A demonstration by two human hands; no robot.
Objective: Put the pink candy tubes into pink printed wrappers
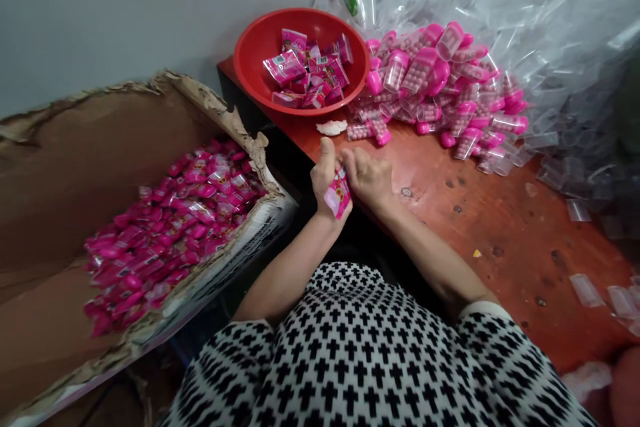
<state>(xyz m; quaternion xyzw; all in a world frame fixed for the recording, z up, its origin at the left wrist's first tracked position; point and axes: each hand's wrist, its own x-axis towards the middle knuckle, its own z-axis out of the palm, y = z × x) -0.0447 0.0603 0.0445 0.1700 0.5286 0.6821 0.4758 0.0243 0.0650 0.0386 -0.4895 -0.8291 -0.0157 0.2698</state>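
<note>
Between my two hands, over the table's near left edge, is a small pink packet (338,195). My left hand (325,177) is closed on it with the thumb pointing up. My right hand (369,175) is curled against the packet's upper right side, its fingers bent and touching it. A red bowl (240,70) holding several pink packets (285,67) stands just beyond my hands. A crumpled white piece (331,127) lies on the table between the bowl and my hands.
A torn cardboard box (40,120) with many pink-capped packed pieces (165,233) is at left. On the red table (450,213) lie a pile of pink-capped tubes with beads (420,70) and, at right, many clear empty tubes (585,289).
</note>
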